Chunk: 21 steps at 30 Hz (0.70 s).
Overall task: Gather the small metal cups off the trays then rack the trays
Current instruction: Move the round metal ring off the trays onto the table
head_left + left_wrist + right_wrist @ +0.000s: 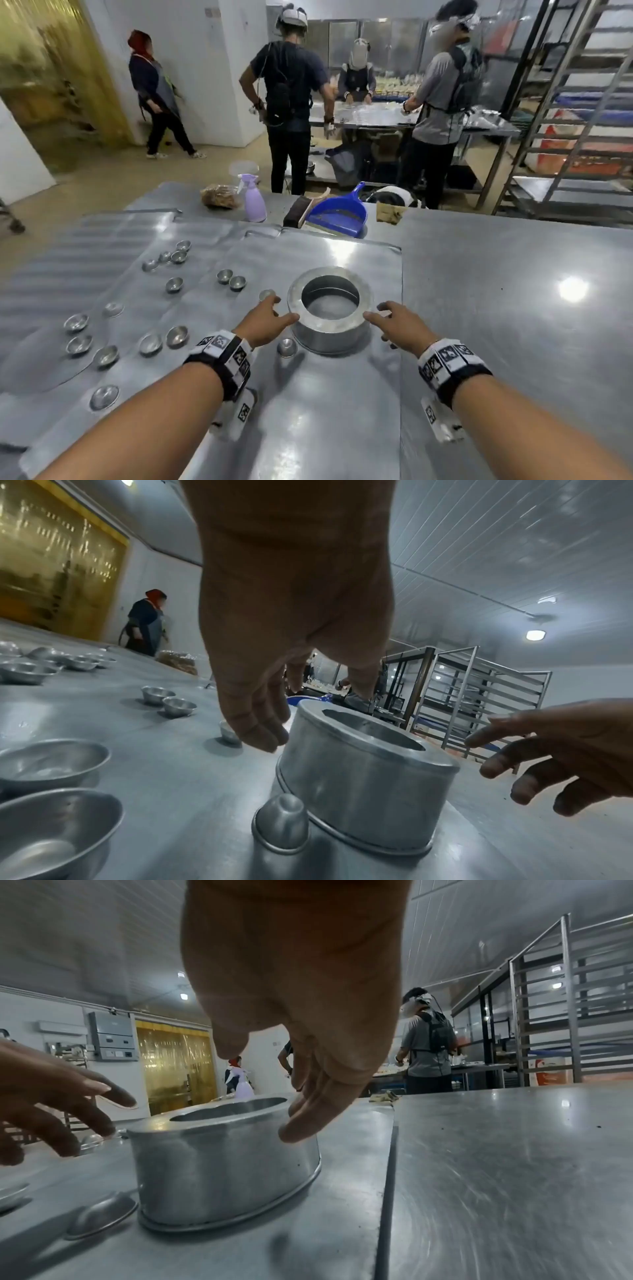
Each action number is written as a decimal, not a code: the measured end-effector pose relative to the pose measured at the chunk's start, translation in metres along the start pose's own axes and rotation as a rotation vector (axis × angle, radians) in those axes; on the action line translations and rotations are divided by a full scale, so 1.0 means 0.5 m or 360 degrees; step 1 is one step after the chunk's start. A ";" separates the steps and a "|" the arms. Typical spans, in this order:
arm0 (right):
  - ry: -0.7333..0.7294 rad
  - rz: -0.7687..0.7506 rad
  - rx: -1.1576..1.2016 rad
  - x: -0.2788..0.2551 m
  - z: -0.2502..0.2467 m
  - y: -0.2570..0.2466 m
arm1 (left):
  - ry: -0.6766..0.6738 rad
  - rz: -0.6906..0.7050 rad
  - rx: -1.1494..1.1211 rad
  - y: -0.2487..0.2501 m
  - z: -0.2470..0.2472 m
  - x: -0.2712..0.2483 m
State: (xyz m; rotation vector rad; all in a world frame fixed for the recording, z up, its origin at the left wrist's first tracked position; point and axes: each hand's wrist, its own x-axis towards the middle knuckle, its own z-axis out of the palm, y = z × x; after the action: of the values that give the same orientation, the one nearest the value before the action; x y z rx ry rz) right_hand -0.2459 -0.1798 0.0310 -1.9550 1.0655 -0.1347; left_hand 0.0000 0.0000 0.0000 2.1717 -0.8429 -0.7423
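Nearest the camera: two bare forearms with black-and-white marker wristbands. Left hand (265, 320) and right hand (397, 323) flanking the round metal tin with a wide flat rim (330, 310), fingers loosely spread, gripping nothing; contact with the tin's wall uncertain. Tin standing on a flat steel tray (342, 411). Small shiny metal cups (150, 343) scattered left of the tin, one upturned (281, 825) just beside its base. Blue plastic dustpan (339, 214) beyond the tin.

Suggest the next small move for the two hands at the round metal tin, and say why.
Probably bring both hands in onto the round metal tin and grip its sides. The left hand and right hand flank it with fingers relaxed and holding nothing, and small metal cups lie scattered over the tray, so the tin looks like the collecting vessel to move towards them.
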 end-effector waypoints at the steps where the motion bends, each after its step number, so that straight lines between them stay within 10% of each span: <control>1: -0.0029 0.0042 0.0017 0.007 0.003 -0.001 | -0.0019 -0.0013 -0.0003 0.003 -0.001 0.006; 21: 0.0112 0.0106 0.0686 0.120 0.095 0.073 | -0.0430 0.0152 -0.0579 -0.007 0.003 0.174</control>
State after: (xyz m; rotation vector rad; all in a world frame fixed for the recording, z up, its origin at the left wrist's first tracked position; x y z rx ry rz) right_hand -0.2093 -0.2012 -0.0424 -1.5347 1.0458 -0.3676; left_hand 0.0548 -0.0624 -0.0257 1.7225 -0.8624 -1.0660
